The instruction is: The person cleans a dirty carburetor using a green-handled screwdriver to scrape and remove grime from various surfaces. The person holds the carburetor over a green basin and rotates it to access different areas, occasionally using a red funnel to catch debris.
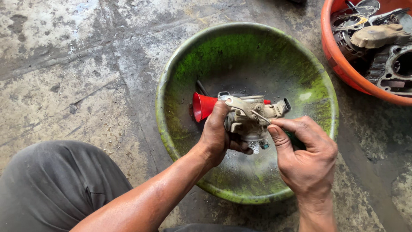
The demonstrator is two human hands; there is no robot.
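My left hand grips a grimy metal carburetor and holds it over a green plastic basin. My right hand pinches a thin tool with a dark green handle; its metal tip touches the carburetor's side. Behind the carburetor, inside the basin, lies a red funnel. Dark oily liquid coats the basin's bottom.
An orange tub at the top right holds several greasy engine parts and gaskets. The floor is stained concrete. My grey-trousered knee is at the lower left.
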